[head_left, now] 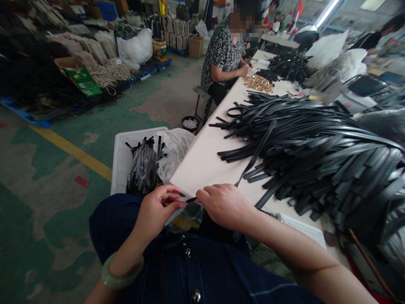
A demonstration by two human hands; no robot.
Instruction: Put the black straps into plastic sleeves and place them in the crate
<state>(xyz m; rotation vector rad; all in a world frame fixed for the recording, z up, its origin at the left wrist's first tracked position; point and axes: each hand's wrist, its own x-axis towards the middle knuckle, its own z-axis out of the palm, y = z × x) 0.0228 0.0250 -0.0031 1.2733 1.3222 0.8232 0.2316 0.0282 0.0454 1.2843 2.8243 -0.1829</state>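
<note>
A black strap spans the small gap between my two hands, just off the table's near corner and above my lap. My left hand is closed in a pinch at one end of it, where a paler, thin part shows between the fingers. Wrapped closed around the strap, my right hand covers part of its length. A strip rises behind the right hand onto the table; whether it is the same strap I cannot tell. Many more black straps lie in a large heap on the table, right of my hands.
The pale table runs away from me. Beside its corner stands a white bin with grey and black straps and a white bag. Farther along, a person sits near gold-coloured small pieces. A black basket stands on the floor.
</note>
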